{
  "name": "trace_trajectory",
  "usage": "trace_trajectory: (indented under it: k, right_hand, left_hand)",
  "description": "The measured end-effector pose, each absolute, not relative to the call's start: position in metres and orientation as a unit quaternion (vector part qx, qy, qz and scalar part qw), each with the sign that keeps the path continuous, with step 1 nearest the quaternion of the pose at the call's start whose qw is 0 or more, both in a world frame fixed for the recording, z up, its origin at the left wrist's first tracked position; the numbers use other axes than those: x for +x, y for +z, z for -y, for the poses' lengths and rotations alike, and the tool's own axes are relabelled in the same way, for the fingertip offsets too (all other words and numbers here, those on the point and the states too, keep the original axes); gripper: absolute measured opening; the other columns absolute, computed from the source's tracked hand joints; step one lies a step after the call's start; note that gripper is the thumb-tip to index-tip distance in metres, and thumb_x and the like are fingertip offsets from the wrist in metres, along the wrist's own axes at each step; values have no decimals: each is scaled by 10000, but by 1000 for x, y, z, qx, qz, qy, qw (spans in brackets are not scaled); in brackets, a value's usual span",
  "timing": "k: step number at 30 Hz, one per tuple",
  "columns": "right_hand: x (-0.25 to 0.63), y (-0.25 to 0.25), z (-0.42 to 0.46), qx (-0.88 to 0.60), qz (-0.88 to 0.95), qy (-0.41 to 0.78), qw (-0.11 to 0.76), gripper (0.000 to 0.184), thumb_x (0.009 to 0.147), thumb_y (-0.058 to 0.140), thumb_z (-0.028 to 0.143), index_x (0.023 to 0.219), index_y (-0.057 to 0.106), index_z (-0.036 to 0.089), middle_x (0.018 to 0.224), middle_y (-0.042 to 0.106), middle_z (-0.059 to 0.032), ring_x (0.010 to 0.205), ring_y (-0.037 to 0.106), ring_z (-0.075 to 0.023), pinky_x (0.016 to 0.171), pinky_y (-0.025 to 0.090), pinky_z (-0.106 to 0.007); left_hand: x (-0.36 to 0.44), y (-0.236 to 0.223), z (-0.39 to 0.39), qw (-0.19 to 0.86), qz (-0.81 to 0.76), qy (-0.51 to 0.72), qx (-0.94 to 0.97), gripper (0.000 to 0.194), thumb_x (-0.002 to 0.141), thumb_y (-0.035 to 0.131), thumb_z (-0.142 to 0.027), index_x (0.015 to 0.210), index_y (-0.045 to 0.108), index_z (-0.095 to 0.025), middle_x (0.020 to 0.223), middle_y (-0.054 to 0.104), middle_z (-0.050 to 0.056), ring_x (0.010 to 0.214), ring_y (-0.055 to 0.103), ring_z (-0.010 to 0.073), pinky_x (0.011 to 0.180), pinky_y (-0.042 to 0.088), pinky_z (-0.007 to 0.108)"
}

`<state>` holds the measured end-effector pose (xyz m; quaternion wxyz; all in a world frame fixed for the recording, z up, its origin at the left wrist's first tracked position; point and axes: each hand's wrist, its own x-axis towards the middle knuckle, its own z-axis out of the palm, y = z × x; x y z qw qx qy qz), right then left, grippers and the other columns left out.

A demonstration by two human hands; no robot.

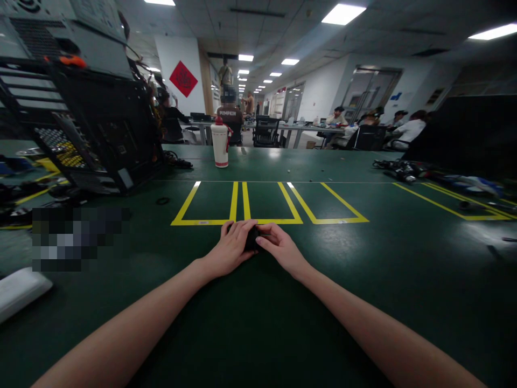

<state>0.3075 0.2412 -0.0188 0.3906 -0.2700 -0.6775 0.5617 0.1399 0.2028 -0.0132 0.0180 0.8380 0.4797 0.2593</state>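
Between my hands is a small black object (252, 240), low over the green table (258, 323); its kind cannot be made out, since my fingers cover much of it. My left hand (232, 247) curls over its left side and top, with the thumb along the near side. From the right, my right hand (280, 248) grips it between thumb and bent fingers. Just beyond the hands, yellow tape outlines (234, 202) mark rectangles on the tabletop.
An opened black computer case (100, 129) stands at the left. Behind the tape is a white cup with a red lid (220, 143). A black ring (162, 201) lies left of the tape. Cables (404, 171) lie at the right, and a white object (22, 291) at the near left.
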Motion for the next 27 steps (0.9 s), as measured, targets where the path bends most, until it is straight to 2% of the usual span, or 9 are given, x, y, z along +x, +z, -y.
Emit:
trace_trajectory:
  k: [4,11,16,21,27]
  right_hand:
    - [308,-19,-243,-297,679,560,369,307,754,555,249,1054,505,210,1063,546,-49,1015,523,-179,905,420,-380]
    - [309,-20,-241,-235,669,599,372,303,707,601,194,990,494,214,1001,551,-22,993,539,-169,881,446,-343]
    - [308,-21,-242,-251,673,579,386,237,737,571,217,965,507,216,995,550,-20,971,546,-160,872,451,-339]
    - [308,-20,-243,-273,682,567,373,315,750,561,230,1057,493,219,1074,538,-43,1035,513,-174,935,398,-376]
    - [309,-17,-238,-243,681,586,366,311,714,590,168,1000,484,226,1016,537,-21,1005,529,-167,905,426,-351]
  left_hand:
    - [139,-13,-203,22,-481,254,839,613,770,534,-212,1266,173,-219,1248,396,97,1164,368,235,994,196,466]
    - [140,-12,-203,22,-483,254,837,605,766,534,-202,1258,182,-226,1250,397,95,1160,369,238,981,208,471]
    - [140,-12,-202,21,-483,254,838,602,775,530,-230,1264,179,-223,1246,397,100,1169,362,240,991,196,474]
    - [140,-13,-202,23,-484,252,838,611,777,527,-225,1272,168,-222,1249,395,98,1168,362,234,996,191,470]
    - [140,-11,-202,27,-483,248,839,615,769,530,-203,1269,173,-225,1258,389,95,1165,365,236,991,201,472]
